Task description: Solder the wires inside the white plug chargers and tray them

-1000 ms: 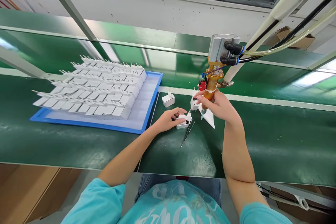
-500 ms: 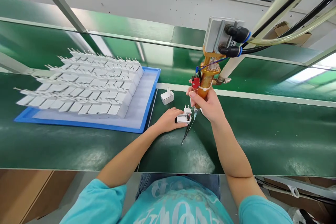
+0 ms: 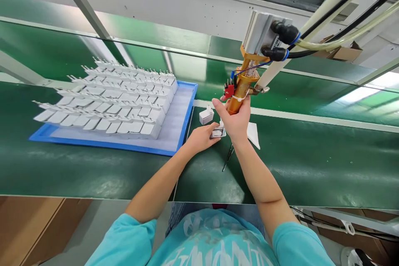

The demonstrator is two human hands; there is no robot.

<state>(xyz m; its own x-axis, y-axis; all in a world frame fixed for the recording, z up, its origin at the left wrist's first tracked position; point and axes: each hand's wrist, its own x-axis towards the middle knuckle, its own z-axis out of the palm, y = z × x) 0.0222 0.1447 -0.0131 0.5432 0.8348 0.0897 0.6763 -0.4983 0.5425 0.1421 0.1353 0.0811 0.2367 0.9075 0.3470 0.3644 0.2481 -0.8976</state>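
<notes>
My right hand point(image 3: 235, 121) is wrapped round the gold barrel of a hanging dispenser tool point(image 3: 241, 89), whose tip is hidden behind the hand. It sits right over a small white charger part point(image 3: 218, 133) that my left hand point(image 3: 201, 138) pinches against the green mat point(image 3: 280, 166). A second white charger point(image 3: 206, 115) stands just behind the left hand. A pair of tweezers point(image 3: 228, 158) lies on the mat under my right wrist, and a white paper scrap point(image 3: 254, 134) shows to the right of that hand.
A blue tray point(image 3: 182, 131) with several rows of white chargers point(image 3: 118, 102) lies to the left. Hoses and a white tube point(image 3: 327, 29) run up and right from the tool's grey head point(image 3: 264, 31). A cardboard box point(image 3: 341, 53) sits far right.
My right hand has carried the dispenser left, from beside the held part to directly above it. The left hand has kept its pinch on the part; the view shifted slightly.
</notes>
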